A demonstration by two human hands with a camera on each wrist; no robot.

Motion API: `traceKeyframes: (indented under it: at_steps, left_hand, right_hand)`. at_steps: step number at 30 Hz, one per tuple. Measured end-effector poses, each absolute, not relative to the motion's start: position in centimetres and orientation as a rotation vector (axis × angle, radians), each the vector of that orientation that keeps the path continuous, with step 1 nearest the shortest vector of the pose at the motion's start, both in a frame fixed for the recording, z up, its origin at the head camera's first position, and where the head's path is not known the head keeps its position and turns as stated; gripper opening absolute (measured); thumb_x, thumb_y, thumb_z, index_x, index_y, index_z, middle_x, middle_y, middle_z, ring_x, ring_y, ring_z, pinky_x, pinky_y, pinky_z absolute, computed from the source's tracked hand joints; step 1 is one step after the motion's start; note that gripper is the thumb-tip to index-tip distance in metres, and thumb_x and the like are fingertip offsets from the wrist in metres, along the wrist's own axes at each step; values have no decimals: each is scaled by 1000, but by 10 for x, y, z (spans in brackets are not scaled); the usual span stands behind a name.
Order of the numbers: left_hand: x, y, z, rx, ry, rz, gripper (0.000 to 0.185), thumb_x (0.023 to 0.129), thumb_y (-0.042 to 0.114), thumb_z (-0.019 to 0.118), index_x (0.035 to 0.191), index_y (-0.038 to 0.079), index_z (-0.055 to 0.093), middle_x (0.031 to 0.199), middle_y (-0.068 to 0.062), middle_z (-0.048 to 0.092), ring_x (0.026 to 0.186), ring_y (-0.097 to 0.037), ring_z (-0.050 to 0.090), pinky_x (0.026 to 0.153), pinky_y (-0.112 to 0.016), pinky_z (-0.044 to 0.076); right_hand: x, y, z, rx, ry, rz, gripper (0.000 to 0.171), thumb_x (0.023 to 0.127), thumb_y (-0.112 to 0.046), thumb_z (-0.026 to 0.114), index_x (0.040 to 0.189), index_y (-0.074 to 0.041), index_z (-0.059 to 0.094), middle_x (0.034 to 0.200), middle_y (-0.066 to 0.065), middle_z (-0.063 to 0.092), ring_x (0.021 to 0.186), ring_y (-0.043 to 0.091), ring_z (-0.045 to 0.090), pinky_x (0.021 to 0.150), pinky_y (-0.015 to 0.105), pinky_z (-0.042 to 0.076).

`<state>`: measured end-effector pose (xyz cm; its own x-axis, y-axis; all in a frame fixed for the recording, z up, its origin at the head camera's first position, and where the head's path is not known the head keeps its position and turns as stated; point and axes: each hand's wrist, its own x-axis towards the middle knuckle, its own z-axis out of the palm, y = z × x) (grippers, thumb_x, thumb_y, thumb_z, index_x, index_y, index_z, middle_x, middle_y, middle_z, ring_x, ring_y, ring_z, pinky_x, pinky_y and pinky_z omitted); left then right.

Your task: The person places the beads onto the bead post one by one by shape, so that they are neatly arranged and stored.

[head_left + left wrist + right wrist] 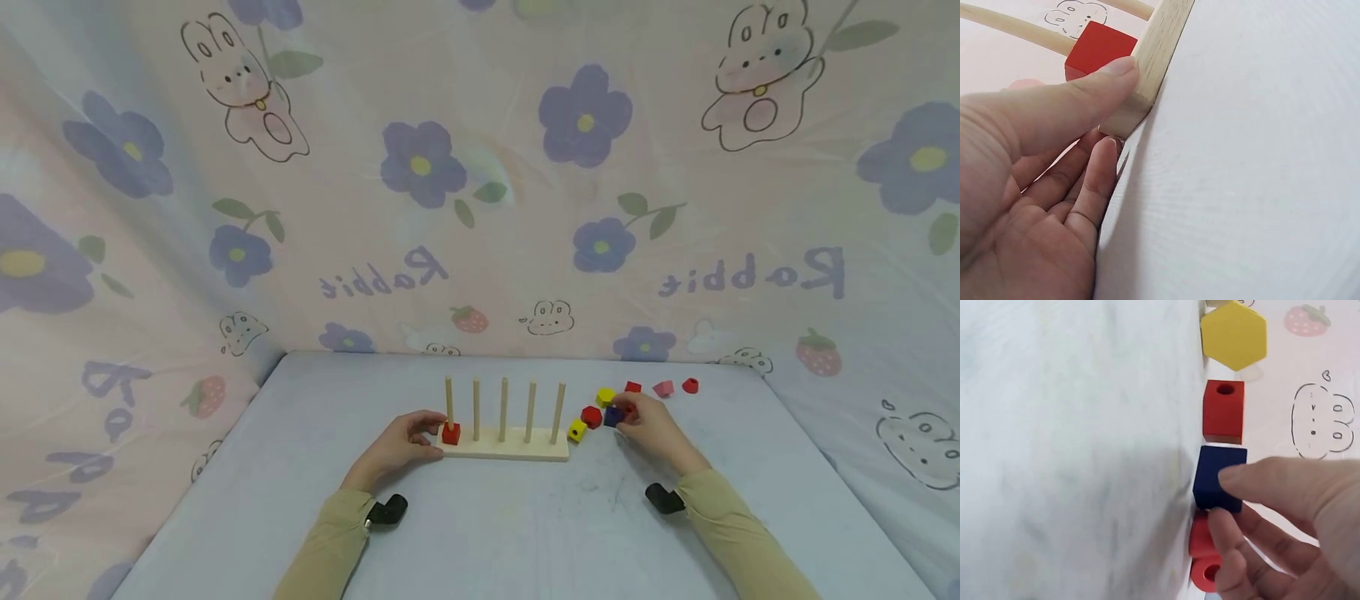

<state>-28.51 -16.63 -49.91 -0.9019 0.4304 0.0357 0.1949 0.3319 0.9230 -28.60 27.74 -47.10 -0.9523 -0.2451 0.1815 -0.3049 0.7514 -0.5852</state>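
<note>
A wooden base with five upright pegs stands on the table, with a red cube on its leftmost peg. My left hand grips the base's left end. In the left wrist view the thumb lies on the base corner beside the red cube, and the fingers press the end. My right hand pinches a blue cube that rests on the table right of the base. In the right wrist view the thumb and a finger hold the blue cube.
Loose beads lie around the right hand: a yellow one, a red one, a yellow hexagon, a red cube, a pink piece and a red ring. A patterned cloth hangs behind and beside the table.
</note>
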Motion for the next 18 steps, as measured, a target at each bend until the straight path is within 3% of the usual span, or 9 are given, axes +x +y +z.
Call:
traceKeyframes:
  at_steps: [7, 18]
  left_hand:
    - [-283, -166, -500, 569, 2395, 1589, 54, 68, 16, 76, 117, 13, 53, 104, -6, 54, 81, -20, 54, 72, -28, 46]
    - [-283, -166, -499, 589, 2402, 1594, 53, 69, 12, 76, 117, 12, 53, 103, -9, 55, 78, -21, 54, 70, -27, 46]
  right_hand:
    - [-284, 269, -467, 396, -2890, 889, 32, 76, -2, 66, 106, -1, 58, 83, 7, 55, 67, 17, 46, 58, 28, 42]
    - [-273, 249, -405, 454, -2675, 933, 36, 80, -9, 64, 114, -2, 54, 105, 15, 56, 92, 30, 54, 74, 44, 46]
